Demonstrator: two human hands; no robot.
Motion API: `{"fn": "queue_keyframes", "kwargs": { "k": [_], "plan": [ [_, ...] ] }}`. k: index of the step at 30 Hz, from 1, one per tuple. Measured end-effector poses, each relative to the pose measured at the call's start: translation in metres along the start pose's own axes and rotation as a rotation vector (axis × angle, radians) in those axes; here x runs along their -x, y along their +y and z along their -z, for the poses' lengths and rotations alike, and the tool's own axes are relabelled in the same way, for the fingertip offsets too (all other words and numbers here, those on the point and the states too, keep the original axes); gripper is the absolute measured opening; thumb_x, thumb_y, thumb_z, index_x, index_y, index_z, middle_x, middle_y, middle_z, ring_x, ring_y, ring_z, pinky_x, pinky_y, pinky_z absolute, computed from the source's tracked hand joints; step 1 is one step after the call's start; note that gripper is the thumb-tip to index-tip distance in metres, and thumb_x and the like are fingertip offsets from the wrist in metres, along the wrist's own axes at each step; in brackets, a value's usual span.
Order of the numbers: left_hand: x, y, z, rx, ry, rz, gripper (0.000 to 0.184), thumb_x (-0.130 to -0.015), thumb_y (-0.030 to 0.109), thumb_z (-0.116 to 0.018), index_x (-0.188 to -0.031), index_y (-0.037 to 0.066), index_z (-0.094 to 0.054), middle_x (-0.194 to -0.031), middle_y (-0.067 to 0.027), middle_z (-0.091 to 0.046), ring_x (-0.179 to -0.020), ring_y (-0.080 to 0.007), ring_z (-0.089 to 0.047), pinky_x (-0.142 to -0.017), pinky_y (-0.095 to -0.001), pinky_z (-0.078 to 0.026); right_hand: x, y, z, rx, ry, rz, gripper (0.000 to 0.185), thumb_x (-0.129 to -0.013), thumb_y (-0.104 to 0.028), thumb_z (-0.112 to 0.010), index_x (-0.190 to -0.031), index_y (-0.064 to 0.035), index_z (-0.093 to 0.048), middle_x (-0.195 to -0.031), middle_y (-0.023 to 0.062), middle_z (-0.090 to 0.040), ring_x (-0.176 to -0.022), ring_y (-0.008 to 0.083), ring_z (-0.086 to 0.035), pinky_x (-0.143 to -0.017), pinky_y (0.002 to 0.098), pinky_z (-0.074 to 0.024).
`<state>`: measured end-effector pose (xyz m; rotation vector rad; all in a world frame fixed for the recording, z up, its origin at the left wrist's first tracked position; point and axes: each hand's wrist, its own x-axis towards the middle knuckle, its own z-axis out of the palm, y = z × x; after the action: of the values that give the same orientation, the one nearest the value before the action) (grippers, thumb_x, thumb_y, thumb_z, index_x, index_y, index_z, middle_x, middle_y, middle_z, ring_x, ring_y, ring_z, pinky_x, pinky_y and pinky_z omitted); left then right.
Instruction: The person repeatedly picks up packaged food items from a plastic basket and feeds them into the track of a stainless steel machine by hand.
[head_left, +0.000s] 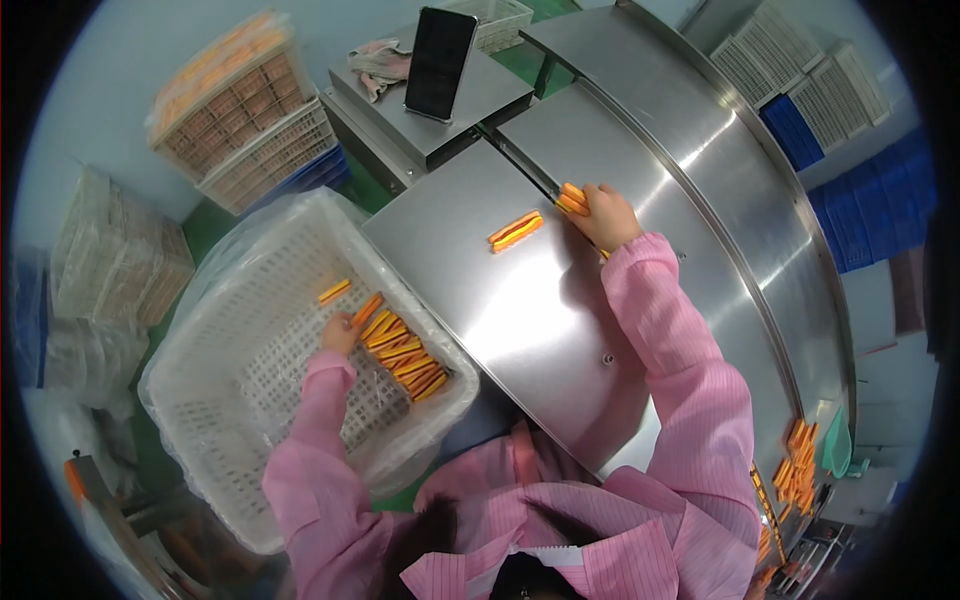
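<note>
Centrally, a flat, brushed stainless-steel tabletop (pixel 440 250) lies between a white perforated plastic crate (pixel 235 350) on the left and a broad, curved stainless-steel surface (pixel 690 215) on the right. The right hand (pixel 612 220), at the end of a pink striped sleeve (pixel 675 325), is closed around orange stick-shaped pieces (pixel 572 199), whose ends project beyond the fingers on the far left side; the exact number held cannot be told. This hand is above the seam between the tabletop and the curved surface. Just to its left, a single orange stick-shaped piece with yellow and dark lengthwise stripes (pixel 516 231) lies on the tabletop, apart from the hand.

The left hand (pixel 341 334) reaches into the crate, its fingers closed on an orange stick-shaped piece (pixel 368 307). To the right of this hand, striped orange, yellow and dark pieces (pixel 405 358) lie packed side by side in a row along the crate's right wall; one short yellow-and-orange piece (pixel 335 292) lies separately on the far side of the hand. A translucent plastic liner (pixel 180 290) covers the crate's rim.

Beyond the tabletop, a black rectangular phone (pixel 441 65) leans upright on a steel stand, beside a crumpled pale cloth (pixel 381 65). At the near right, loose orange sticks (pixel 797 468) form a heap.
</note>
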<state>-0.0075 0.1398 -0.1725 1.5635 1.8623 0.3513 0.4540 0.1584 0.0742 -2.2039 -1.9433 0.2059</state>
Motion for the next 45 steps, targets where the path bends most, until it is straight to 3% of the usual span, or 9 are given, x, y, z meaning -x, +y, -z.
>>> {"fn": "queue_keyframes", "kwargs": {
  "k": [13,22,25,27,31,37,40,43,45],
  "plan": [
    [-0.015,0.008,-0.003,-0.160,-0.101,-0.043,0.037,-0.066,0.020,-0.069,-0.097,0.002,-0.059,-0.089,-0.0199,-0.062,-0.087,-0.0346,-0.059,-0.075,-0.0396,-0.045,-0.028,0.011,-0.039,-0.065,0.108,-0.003,0.035,-0.083,-0.028,-0.056,-0.099,0.0020,-0.047,-0.094,0.0238,-0.054,-0.086,0.0396,-0.055,-0.076,0.0424,-0.0459],
    [-0.007,0.029,0.011,-0.146,-0.135,-0.145,0.032,-0.067,0.016,-0.066,-0.095,0.002,-0.061,-0.091,-0.0198,-0.062,-0.088,-0.0345,-0.059,-0.077,-0.0405,-0.045,-0.037,-0.020,-0.023,-0.117,0.170,0.041,0.021,-0.081,-0.018,-0.055,-0.095,-0.0024,-0.053,-0.097,0.0170,-0.053,-0.090,0.0350,-0.051,-0.078,0.0417,-0.0430],
    [-0.006,0.037,0.014,-0.198,-0.159,-0.130,0.031,-0.069,0.017,-0.065,-0.095,0.002,-0.061,-0.091,-0.0196,-0.062,-0.088,-0.0347,-0.058,-0.078,-0.0405,-0.045,-0.016,-0.040,-0.009,0.017,0.282,0.288,0.017,-0.077,-0.013,-0.056,-0.091,-0.0046,-0.054,-0.094,0.0124,-0.053,-0.091,0.0311,-0.050,-0.076,0.0410,-0.0409],
    [-0.004,0.040,0.016,-0.223,-0.164,-0.115,0.031,-0.069,0.018,-0.064,-0.095,0.002,-0.061,-0.091,-0.0196,-0.062,-0.088,-0.0347,-0.058,-0.078,-0.0405,-0.045,0.001,-0.051,-0.009,-0.122,0.073,0.680,0.016,-0.072,-0.009,-0.056,-0.088,-0.0065,-0.054,-0.092,0.0096,-0.052,-0.089,0.0291,-0.050,-0.073,0.0403,-0.0393],
    [-0.009,0.037,0.014,-0.295,-0.184,-0.101,0.035,-0.070,0.021,-0.065,-0.097,0.000,-0.060,-0.092,-0.0212,-0.061,-0.088,-0.0352,-0.058,-0.079,-0.0404,-0.045,0.014,-0.056,-0.025,-0.018,0.069,0.713,0.014,-0.072,-0.008,-0.058,-0.085,-0.0062,-0.054,-0.087,0.0101,-0.053,-0.085,0.0288,-0.052,-0.071,0.0398,-0.0412],
    [-0.003,0.044,0.016,-0.332,-0.180,-0.147,0.041,-0.070,0.020,-0.066,-0.105,0.001,-0.056,-0.098,-0.0210,-0.060,-0.092,-0.0355,-0.057,-0.079,-0.0417,-0.046,-0.015,-0.031,-0.018,-0.179,0.301,0.339,0.015,-0.073,-0.011,-0.061,-0.085,-0.0049,-0.054,-0.077,0.0138,-0.054,-0.075,0.0322,-0.055,-0.069,0.0401,-0.0448],
    [-0.012,0.041,0.007,-0.398,-0.166,-0.122,0.042,-0.071,0.019,-0.066,-0.107,0.003,-0.054,-0.099,-0.0192,-0.060,-0.093,-0.0353,-0.057,-0.080,-0.0422,-0.046,-0.016,-0.002,-0.011,-0.205,0.179,0.250,0.015,-0.075,-0.013,-0.061,-0.086,-0.0041,-0.055,-0.080,0.0152,-0.054,-0.078,0.0339,-0.054,-0.070,0.0414,-0.0446],
    [-0.011,0.037,0.004,-0.408,-0.143,-0.126,0.043,-0.070,0.018,-0.065,-0.107,0.001,-0.053,-0.096,-0.0207,-0.059,-0.093,-0.0365,-0.057,-0.080,-0.0417,-0.046,0.012,0.015,-0.002,-0.140,0.309,0.277,0.014,-0.076,-0.013,-0.062,-0.084,-0.0037,-0.056,-0.079,0.0154,-0.054,-0.079,0.0343,-0.054,-0.069,0.0409,-0.0447],
    [-0.001,0.046,0.015,-0.392,-0.114,-0.155,0.043,-0.069,0.017,-0.065,-0.106,0.000,-0.052,-0.094,-0.0224,-0.060,-0.092,-0.0375,-0.056,-0.080,-0.0413,-0.046,0.039,0.022,0.001,-0.068,0.102,0.129,0.012,-0.073,-0.010,-0.063,-0.081,-0.0035,-0.056,-0.078,0.0149,-0.053,-0.079,0.0341,-0.053,-0.069,0.0406,-0.0446]
  ]
}}
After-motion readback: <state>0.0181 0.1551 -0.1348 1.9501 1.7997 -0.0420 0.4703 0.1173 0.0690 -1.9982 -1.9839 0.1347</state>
